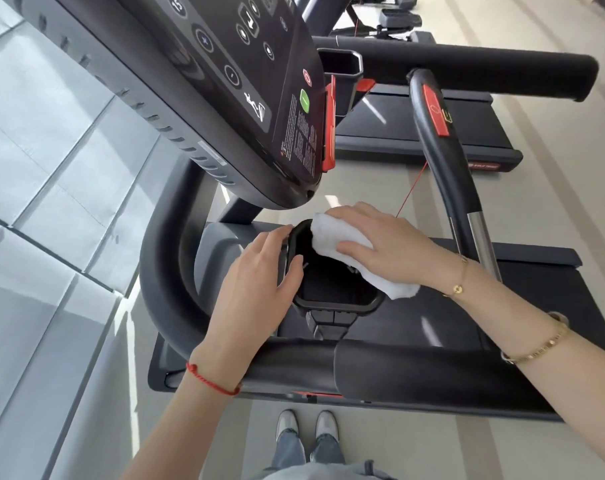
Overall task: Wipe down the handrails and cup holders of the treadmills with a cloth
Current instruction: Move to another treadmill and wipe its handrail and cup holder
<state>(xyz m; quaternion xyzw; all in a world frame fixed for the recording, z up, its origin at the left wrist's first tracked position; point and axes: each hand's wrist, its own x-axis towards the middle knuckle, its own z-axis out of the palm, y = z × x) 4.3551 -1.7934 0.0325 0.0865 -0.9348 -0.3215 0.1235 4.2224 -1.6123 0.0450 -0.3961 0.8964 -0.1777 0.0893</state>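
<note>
- While the right hand lies palm-down on a folded white cloth, its fingers are fairly straight and press the cloth against the far rim of the black cup holder; the grip is flat and open rather than curled round the cloth.
- Part of the cloth hangs over the rim on the right side, toward the wrist.
- The left hand rests on the left edge of the cup holder, fingers loosely bent over the rim and the thumb tip dipping just inside; it steadies the holder without closing fully.
- The cup holder sits below the tilted console, between the curved front handrail and the padded side handrail nearest the person.
- A red string bracelet circles the left wrist; gold bracelets are on the right forearm.
- A second treadmill stands beyond.
</note>
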